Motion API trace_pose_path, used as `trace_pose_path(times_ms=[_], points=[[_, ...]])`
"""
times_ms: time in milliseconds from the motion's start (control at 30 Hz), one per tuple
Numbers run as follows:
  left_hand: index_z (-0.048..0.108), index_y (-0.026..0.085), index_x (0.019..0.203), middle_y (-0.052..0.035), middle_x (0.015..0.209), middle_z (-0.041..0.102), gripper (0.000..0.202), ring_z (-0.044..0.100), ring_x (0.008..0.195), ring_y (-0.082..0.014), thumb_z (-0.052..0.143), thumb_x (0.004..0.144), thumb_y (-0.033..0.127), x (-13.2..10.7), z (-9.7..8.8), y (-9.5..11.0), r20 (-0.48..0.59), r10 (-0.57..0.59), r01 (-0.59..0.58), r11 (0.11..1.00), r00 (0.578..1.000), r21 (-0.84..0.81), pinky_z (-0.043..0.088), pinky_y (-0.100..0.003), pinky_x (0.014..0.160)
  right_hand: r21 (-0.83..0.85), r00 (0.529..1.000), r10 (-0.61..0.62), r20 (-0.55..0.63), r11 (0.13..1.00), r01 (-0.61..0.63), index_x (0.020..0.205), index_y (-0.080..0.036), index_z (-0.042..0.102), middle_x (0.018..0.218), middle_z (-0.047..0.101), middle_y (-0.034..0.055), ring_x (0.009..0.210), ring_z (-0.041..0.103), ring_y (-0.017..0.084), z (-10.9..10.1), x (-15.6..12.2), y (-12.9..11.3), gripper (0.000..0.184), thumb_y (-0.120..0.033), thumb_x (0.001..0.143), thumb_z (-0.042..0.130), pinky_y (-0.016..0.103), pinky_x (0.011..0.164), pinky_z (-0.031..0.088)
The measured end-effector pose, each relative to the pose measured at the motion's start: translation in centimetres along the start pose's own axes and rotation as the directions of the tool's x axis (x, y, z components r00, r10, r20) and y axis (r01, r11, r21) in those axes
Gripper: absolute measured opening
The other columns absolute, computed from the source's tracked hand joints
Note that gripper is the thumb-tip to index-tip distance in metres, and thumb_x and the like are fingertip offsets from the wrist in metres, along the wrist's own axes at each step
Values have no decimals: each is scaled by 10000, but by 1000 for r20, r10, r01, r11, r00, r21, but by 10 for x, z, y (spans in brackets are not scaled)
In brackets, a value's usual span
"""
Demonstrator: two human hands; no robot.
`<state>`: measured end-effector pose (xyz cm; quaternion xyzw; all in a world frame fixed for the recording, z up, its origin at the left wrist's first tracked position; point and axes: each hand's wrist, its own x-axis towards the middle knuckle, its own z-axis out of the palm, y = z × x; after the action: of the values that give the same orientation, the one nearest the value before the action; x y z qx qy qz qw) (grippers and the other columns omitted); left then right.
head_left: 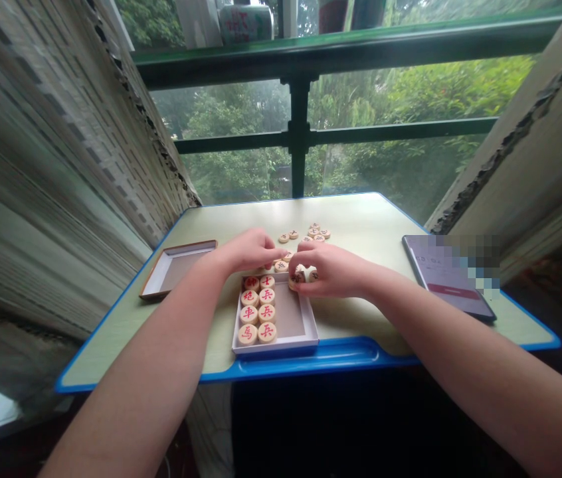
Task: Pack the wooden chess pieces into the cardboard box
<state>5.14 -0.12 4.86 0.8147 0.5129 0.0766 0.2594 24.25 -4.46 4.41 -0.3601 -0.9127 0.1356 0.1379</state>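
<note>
Fingers of the right hand curl tight around a few chess pieces over the far edge of the white tray. The left hand presses its fingertips on loose pieces just beyond, though I can't tell if it grips one. Eight lie in two columns, so the tray looks about half filled, with more scattered on the table.

Cannot count the clutched discs, half buried in the right hand. Cannot tell what the left hand pinches. Cannot see the far end of the box behind both hands. Cannot read the far discs: too small. Cannot make out the pixelated top corner of the tablet, nor the whole can, cropped above.
</note>
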Motion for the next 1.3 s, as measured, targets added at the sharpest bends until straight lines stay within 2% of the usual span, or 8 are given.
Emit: trace_pose_path(times_ms=[300,500,600,733,933,1033,1167,1300], points=[[639,98,543,3,421,460,472,334,425,-82,509,724,514,2,1,-3,-89,37,-37,999,995,3,232,-246,451,41,1000,-15,8,999,15,872,-176,675,815,536,31,703,488,134,-3,0,2,175,-225,708,639,248,642,370],[702,113,730,-31,599,611,365,493,576,-130,485,761,405,10,2,-11,-297,128,-75,980,946,184,361,-244,563,-5,969,121,-214,992,-125,881,-161,673,792,557,32,699,516,134,-2,5,19,212,-123,729,530,250,682,396],[717,147,890,-55,889,690,291,587,801,-166,493,732,245,14,7,-15,-239,205,-165,970,949,177,430,-244,740,-35,914,285,-288,951,-307,879,-176,682,839,576,47,706,537,140,3,8,33,229,-123,740,508,253,703,411],[712,161,970,-58,1015,691,363,610,902,-172,441,728,153,19,16,-16,-140,251,-235,964,958,124,447,-245,827,-61,892,374,-254,914,-401,907,-211,697,922,604,58,780,570,155,8,11,45,282,-100,744,495,250,745,427],[706,175,1001,-48,1039,687,378,607,932,-178,424,749,154,21,20,-14,-131,244,-228,965,961,127,457,-260,861,-38,879,394,-269,908,-418,939,-219,707,962,619,65,807,590,162,9,11,49,294,-118,759,498,255,781,447],[690,177,1048,-56,1073,670,409,592,980,-182,401,761,144,25,19,-19,-230,209,-172,970,951,173,436,-273,916,-47,916,312,-254,941,-334,956,-203,712,995,637,71,879,587,174,11,13,53,319,-94,754,491,261,850,438],[685,160,1065,-92,1077,656,426,590,993,-221,396,752,140,30,16,-31,-376,135,-44,970,917,240,431,-322,938,-126,894,308,-324,923,-364,1095,-170,667,1127,633,88,1044,528,235,15,15,67,378,-102,770,486,335,945,398],[691,143,1049,-108,1108,648,406,574,1048,-250,420,747,157,30,15,-35,-339,107,8,947,935,320,412,-337,967,-170,901,331,-280,907,-386,1135,-146,645,1218,598,103,1100,518,251,17,15,77,374,-154,803,472,366,989,375]])
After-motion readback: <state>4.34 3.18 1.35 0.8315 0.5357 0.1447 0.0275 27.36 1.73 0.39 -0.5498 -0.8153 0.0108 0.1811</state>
